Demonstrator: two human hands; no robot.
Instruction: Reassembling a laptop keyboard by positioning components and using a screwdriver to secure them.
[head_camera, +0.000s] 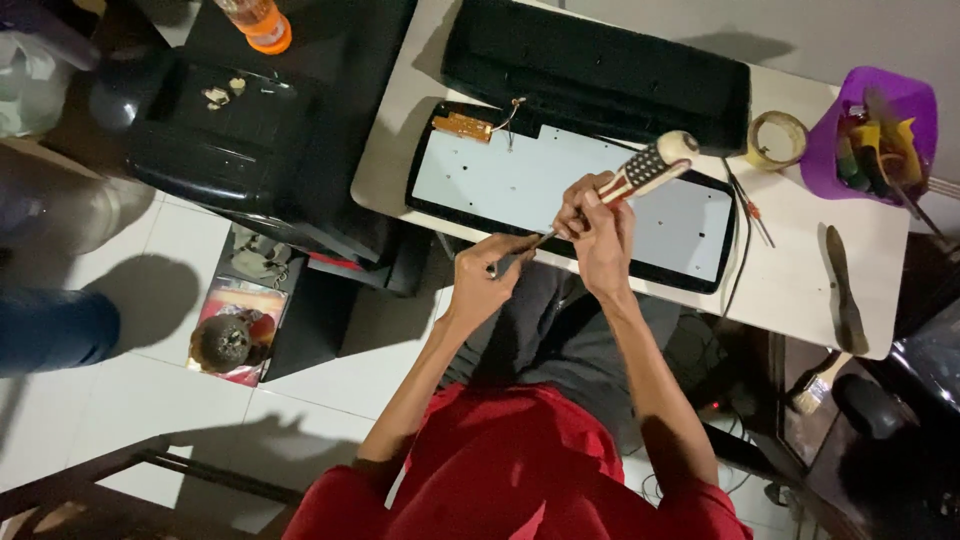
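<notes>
- Left hand (483, 272) pinches the dark tip of the screwdriver (600, 200), just off the table's (800, 290) near edge.
- Right hand (598, 222) closes around the shaft, below the striped handle.
- Long axis runs from lower left to upper right; tip points lower left, toward the left hand.
- Opened keyboard (560, 185) lies just beyond both hands.

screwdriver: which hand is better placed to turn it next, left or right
Right, probably. The right hand already wraps the screwdriver at its striped handle, while the left hand only pinches the shaft near the tip, at the near edge of the opened keyboard.
</notes>
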